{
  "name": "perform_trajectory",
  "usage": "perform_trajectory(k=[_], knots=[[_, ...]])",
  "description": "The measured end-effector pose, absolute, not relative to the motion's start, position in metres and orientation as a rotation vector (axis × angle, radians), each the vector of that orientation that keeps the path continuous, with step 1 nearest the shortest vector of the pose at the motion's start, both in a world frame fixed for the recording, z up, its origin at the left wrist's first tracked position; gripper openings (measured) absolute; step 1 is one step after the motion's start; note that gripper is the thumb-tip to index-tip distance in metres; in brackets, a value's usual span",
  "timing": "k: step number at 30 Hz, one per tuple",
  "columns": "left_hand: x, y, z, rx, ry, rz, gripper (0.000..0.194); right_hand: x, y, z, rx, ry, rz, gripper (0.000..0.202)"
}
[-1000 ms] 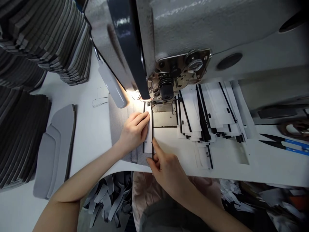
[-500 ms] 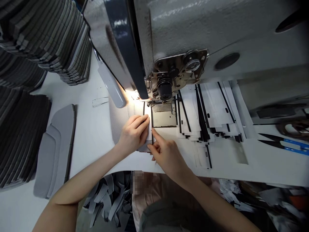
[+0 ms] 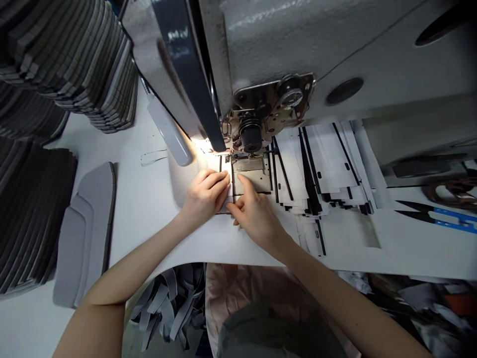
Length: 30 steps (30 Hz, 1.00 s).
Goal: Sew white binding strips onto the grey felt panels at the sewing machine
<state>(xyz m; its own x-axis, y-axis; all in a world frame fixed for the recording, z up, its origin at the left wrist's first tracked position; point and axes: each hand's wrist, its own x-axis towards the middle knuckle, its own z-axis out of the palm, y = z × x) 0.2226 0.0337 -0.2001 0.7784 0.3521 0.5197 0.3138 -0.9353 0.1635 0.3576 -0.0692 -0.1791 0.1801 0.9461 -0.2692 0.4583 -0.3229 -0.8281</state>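
A grey fabric panel (image 3: 180, 180) lies under the sewing machine's needle area (image 3: 228, 157), with a white strip (image 3: 227, 166) and dark edging along its right side. My left hand (image 3: 204, 195) presses on the panel, its fingers bent and held together near the strip. At the panel's near right corner, my right hand (image 3: 257, 215) has its thumb on the edge. Its index finger stretches over the metal plate (image 3: 250, 183), while the other fingers curl in, partly hidden. The presser foot is small and hard to make out.
A lamp (image 3: 169, 130) lights the needle area. Stacks of grey panels (image 3: 33, 214) and one loose shaped panel (image 3: 87, 233) are on the left. White pieces with black strips (image 3: 328, 164) lie right of the machine, then blue-handled snips (image 3: 443, 216). Grey offcuts (image 3: 167, 303) hang below the table edge.
The panel has moved forward under the machine, its near edge now farther from me. Both hands moved forward with it. My right index finger has shifted from the panel's edge over the plate.
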Motion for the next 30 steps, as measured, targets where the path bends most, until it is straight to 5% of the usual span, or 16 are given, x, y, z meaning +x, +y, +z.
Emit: perform_trajectory(k=[12,20,30], knots=[[0.222,0.038,-0.203,2.861,0.502,0.876,0.017,0.368,-0.045,-0.178,-1.945,-1.433,0.922,0.066],[0.224,0.047,-0.201,2.956,0.514,0.749,0.029,0.375,-0.047,-0.179,-2.078,-1.813,0.446,0.015],[0.228,0.068,-0.203,2.943,0.494,0.715,0.031,0.377,-0.053,-0.180,-2.098,-2.024,0.268,0.033]])
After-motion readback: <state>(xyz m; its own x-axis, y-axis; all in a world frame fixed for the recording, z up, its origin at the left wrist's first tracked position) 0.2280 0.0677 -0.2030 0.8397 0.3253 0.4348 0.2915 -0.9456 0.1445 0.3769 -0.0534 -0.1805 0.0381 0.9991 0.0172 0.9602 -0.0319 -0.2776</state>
